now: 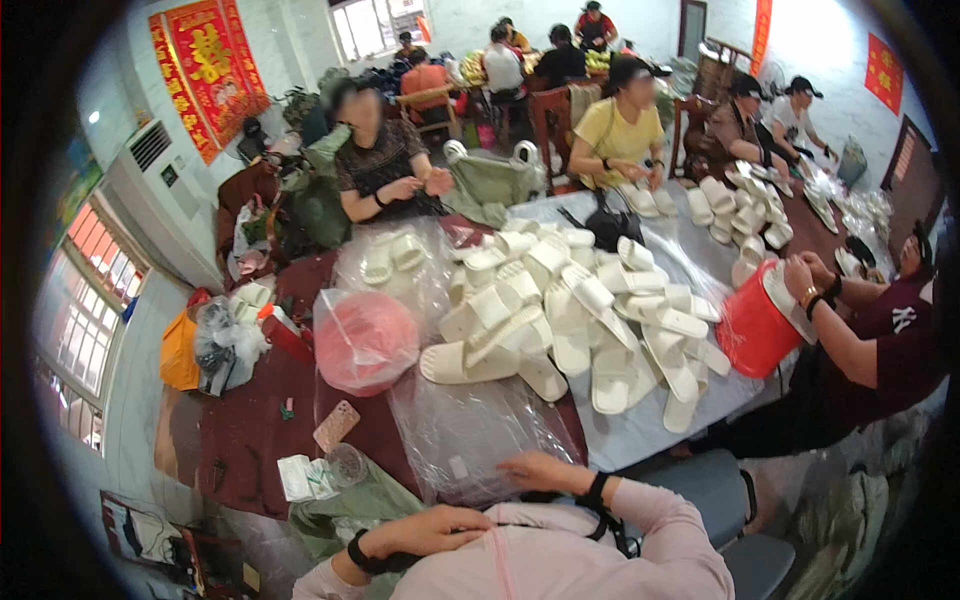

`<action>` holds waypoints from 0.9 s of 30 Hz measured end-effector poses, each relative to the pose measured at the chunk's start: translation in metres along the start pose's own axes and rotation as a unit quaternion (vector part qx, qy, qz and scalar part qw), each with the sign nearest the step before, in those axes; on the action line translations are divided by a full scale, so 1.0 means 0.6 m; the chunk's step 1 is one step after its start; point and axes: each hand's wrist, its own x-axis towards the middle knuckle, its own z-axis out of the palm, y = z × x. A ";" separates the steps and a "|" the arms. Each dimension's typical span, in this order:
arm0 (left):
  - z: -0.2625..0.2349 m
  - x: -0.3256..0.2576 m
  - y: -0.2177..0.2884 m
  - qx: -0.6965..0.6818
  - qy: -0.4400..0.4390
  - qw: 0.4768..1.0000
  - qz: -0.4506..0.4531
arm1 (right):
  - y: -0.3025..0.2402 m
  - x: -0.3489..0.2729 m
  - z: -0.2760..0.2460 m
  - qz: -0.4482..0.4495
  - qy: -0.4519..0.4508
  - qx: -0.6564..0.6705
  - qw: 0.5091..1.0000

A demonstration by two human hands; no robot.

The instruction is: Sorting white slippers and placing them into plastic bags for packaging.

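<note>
My left hand [432,530] lies flat on the pink cloth of my own sleeve at the bottom edge and holds nothing. A black band circles its wrist. My right hand [543,469], also with a black wristband, rests at the near edge of a stack of clear plastic bags [470,425] on the table. Its fingers curl down over the plastic, and I cannot tell whether they grip it. A big heap of white slippers [580,320] sits beyond the bags in the middle of the table.
A pink basin wrapped in plastic [365,340] stands left of the heap. At the right a seated person's hands [810,285] hold a red bucket [752,328]. A phone in a patterned case [336,425] lies on the dark red tabletop [250,430]. More people sit across the table.
</note>
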 end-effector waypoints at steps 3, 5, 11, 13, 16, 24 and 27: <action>-0.012 0.058 0.003 -0.001 -0.024 1.000 0.014 | 0.013 0.017 -0.047 0.015 0.022 0.020 0.999; -0.023 0.102 0.010 0.009 -0.032 0.998 0.049 | 0.020 0.039 -0.075 0.011 0.040 0.018 0.999; -0.021 0.214 0.028 -0.073 -0.096 0.990 0.080 | 0.049 0.068 -0.126 -0.021 0.070 -0.003 0.997; -0.017 0.225 0.030 -0.079 -0.168 0.981 0.062 | 0.061 0.062 -0.135 0.024 0.052 -0.013 0.998; -0.023 0.232 0.029 -0.082 -0.185 0.977 0.071 | 0.104 0.029 -0.143 0.079 0.056 -0.010 0.995; -0.054 0.234 -0.036 -0.230 -0.163 0.956 -0.076 | 0.184 -0.041 -0.177 0.223 0.176 -0.106 0.953; -0.053 0.247 -0.071 -0.109 -0.108 0.981 -0.121 | 0.186 -0.064 -0.184 0.230 0.210 -0.115 0.943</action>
